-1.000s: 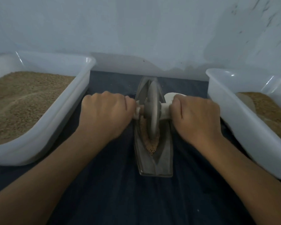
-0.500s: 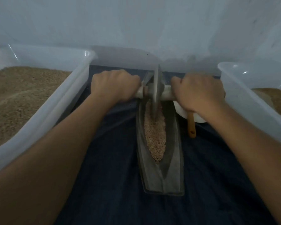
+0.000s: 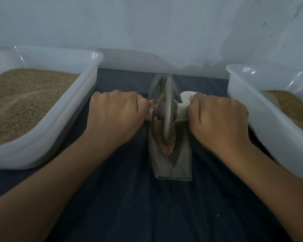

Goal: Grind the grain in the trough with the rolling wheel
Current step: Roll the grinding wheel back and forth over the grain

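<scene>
A narrow grey boat-shaped trough (image 3: 180, 165) lies lengthwise on the dark cloth in the middle. Brown grain (image 3: 166, 149) fills its groove. A grey rolling wheel (image 3: 167, 110) stands upright in the groove near the trough's middle, on a pale axle handle (image 3: 180, 110). My left hand (image 3: 115, 114) grips the axle's left end. My right hand (image 3: 219, 119) grips the right end. Both fists hide most of the handle.
A white plastic tub (image 3: 63, 119) of brown grain stands at the left, another white tub (image 3: 269, 130) with grain at the right. A small white bowl (image 3: 186, 96) peeks out behind my right hand. A pale wall rises close behind the trough.
The wheel went to the trough's far end half a second ago and has now rolled back toward me to the middle. Both hands came back with it.
</scene>
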{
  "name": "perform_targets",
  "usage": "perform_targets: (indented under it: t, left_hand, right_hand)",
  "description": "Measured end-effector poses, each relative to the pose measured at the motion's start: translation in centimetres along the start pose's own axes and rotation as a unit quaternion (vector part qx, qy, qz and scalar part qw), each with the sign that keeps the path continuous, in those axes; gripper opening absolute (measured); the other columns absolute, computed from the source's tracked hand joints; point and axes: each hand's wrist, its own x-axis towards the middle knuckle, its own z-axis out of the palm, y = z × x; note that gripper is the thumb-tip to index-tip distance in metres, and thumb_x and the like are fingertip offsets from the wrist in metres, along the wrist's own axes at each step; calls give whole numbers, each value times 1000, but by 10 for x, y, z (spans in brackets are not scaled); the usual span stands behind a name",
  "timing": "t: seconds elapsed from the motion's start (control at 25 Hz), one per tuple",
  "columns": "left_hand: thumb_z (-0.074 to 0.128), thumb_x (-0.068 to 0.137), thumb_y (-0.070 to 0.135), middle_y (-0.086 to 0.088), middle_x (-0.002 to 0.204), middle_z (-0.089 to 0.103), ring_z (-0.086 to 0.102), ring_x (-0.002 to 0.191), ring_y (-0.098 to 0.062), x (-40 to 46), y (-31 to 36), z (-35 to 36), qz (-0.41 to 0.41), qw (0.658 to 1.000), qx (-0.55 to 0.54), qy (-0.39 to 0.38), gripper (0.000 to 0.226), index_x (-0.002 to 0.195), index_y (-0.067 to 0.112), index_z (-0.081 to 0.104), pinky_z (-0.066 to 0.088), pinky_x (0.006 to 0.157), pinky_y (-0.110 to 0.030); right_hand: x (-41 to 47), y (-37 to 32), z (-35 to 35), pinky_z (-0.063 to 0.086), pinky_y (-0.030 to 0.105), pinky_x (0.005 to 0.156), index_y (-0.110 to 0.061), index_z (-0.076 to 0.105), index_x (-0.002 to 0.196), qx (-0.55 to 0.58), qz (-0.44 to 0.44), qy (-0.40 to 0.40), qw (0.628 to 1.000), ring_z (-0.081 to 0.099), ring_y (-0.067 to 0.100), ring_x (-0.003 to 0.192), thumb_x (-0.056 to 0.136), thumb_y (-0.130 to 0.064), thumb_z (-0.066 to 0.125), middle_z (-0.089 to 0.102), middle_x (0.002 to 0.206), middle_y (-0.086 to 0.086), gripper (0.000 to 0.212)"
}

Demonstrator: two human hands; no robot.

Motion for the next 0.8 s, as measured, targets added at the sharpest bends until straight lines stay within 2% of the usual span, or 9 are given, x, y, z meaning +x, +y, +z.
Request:
perform_targets:
  t: [0.12,0.24,0.36,0.4,0.48,0.56,0.64,0.72,0.8]
  left_hand:
    - [51,99,10,-10,71,46,52,61,-29,10,-3,3,-8,1000,17,-12,16,83,10,46,31,59,-35]
    - [35,100,32,-11,79,44,49,75,-31,48,-5,26,-95,993,-6,-72,20,92,17,45,34,63,-39]
    - [25,99,49,-22,119,66,62,105,-39,101,-26,43,-229,958,-92,-143,51,107,18,65,34,79,-42]
    - [26,98,49,-20,130,65,62,113,-40,110,-30,50,-230,953,-103,-169,53,114,18,67,33,82,-44]
    - [25,91,46,-16,136,62,59,117,-39,119,-33,58,-220,946,-103,-214,52,117,24,64,33,84,-46]
    - [24,94,45,-16,126,64,60,112,-38,116,-31,50,-233,944,-116,-201,52,115,20,65,33,84,-45]
    - [24,102,39,-13,94,57,59,96,-36,102,-18,35,-244,953,-100,-149,49,106,13,66,35,78,-41]
    - [23,102,24,-5,78,38,49,79,-30,70,-3,21,-159,984,-20,-80,38,96,14,58,30,66,-36]
    - [22,101,13,-1,73,30,39,70,-24,32,11,4,-88,996,-26,-22,29,88,15,48,24,61,-34]
  right_hand:
    - [1,0,5,18,28,50,-22,34,53,-1,21,-11,1000,29,15,43,100,-38,22,34,48,-4,51]
    - [36,7,27,24,33,52,-16,45,53,-3,68,-45,997,40,25,49,98,-42,24,44,52,4,56]
    - [90,21,54,24,32,53,-15,50,70,-46,21,-161,986,43,23,59,91,-37,12,51,69,7,48]
    - [107,24,60,27,31,55,-15,49,73,-51,-13,-199,979,45,22,61,91,-31,17,54,74,9,41]
    - [127,27,66,38,33,62,-12,51,75,-57,-58,-241,967,52,24,65,97,-13,36,59,80,12,27]
    - [126,28,64,38,35,63,-14,49,74,-49,-54,-245,967,52,25,65,98,-12,38,59,80,13,27]
    - [104,27,56,29,33,57,-16,48,72,-33,-2,-213,976,46,23,62,97,-32,24,54,74,10,39]
    - [62,19,46,19,32,53,-18,47,65,-28,38,-119,992,38,21,55,94,-41,16,47,63,3,49]
    - [19,12,27,18,32,51,-22,39,55,0,35,-51,998,32,21,48,94,-40,16,39,54,-2,49]
